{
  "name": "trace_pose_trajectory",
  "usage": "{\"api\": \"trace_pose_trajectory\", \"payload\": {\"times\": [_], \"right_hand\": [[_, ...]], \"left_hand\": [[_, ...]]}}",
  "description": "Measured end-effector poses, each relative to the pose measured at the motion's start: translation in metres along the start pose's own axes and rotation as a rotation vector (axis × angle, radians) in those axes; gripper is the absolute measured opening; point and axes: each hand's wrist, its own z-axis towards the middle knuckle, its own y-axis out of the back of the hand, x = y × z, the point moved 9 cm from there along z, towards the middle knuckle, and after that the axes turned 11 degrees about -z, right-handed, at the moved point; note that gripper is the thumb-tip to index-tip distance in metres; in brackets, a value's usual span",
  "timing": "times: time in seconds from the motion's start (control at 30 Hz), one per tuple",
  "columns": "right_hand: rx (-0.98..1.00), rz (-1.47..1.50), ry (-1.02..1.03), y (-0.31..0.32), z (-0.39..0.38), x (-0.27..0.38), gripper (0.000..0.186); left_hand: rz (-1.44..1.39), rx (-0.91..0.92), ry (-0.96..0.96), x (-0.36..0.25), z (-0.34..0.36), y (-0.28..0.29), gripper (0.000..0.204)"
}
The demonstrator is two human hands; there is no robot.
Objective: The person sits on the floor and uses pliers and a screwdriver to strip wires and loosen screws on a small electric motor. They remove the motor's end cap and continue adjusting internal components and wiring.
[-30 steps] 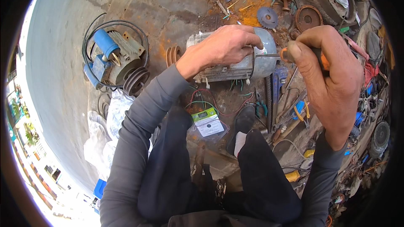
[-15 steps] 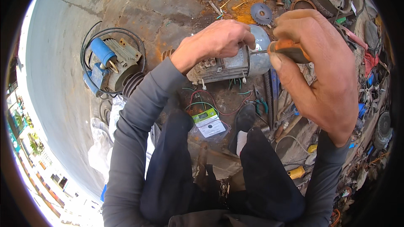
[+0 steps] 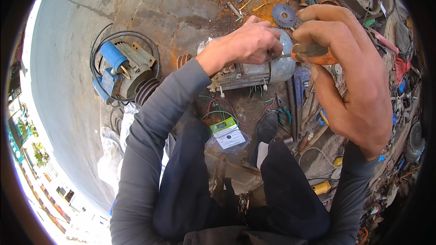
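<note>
My right hand (image 3: pixel 352 70) is closed around the orange and black handle of a screwdriver (image 3: pixel 313 54). The shaft points left, to the fingertips of my left hand (image 3: pixel 254 43). Those fingers are curled together over the top of a grey electric motor (image 3: pixel 240 81); whatever they pinch is hidden. The motor lies on its side, its rounded blue-grey end cover (image 3: pixel 284 66) to the right, just below the screwdriver's shaft. Wire terminals show on its top, partly behind my left wrist.
A second motor (image 3: pixel 134 66) with a blue capacitor (image 3: pixel 113 56) and coiled black cable lies at the left. Pliers (image 3: pixel 284 111), loose wires and a plastic packet (image 3: pixel 228 134) lie near my feet. A dark toothed disc (image 3: pixel 284 16) is beyond the motor. Scrap fills the right side.
My left hand has moved slightly right, with its fingers now by the screwdriver's shaft. The right hand's fingers have shifted on the handle, and the thumb has dropped lower.
</note>
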Motion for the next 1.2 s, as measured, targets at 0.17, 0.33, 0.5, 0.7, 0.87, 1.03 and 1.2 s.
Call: {"api": "trace_pose_trajectory", "payload": {"times": [0.17,0.33,0.5,0.7,0.87,1.03,1.2], "right_hand": [[-0.035,0.028,-0.139,-0.007,-0.010,-0.014,0.031],[0.055,0.029,-0.072,-0.004,-0.006,-0.007,0.035],[0.000,0.037,-0.102,-0.005,-0.005,-0.006,0.029],[-0.005,0.023,-0.095,-0.004,-0.005,-0.012,0.021],[-0.008,0.027,-0.025,-0.001,0.000,-0.001,0.018],[-0.014,0.126,-0.196,-0.008,-0.012,-0.019,0.027],[0.044,0.098,-0.162,-0.006,-0.009,-0.017,0.033]], "left_hand": [[-0.267,0.073,0.116,0.026,0.002,-0.008,0.033],[-0.293,0.054,0.191,0.021,0.001,-0.005,0.029],[-0.270,0.085,0.120,0.028,-0.002,-0.008,0.028],[-0.270,0.085,0.129,0.029,0.004,-0.010,0.028],[-0.433,0.129,0.251,0.047,0.003,-0.018,0.036],[-0.421,0.155,0.201,0.044,0.006,-0.020,0.040],[-0.379,0.122,0.154,0.039,0.005,-0.016,0.038]]}}
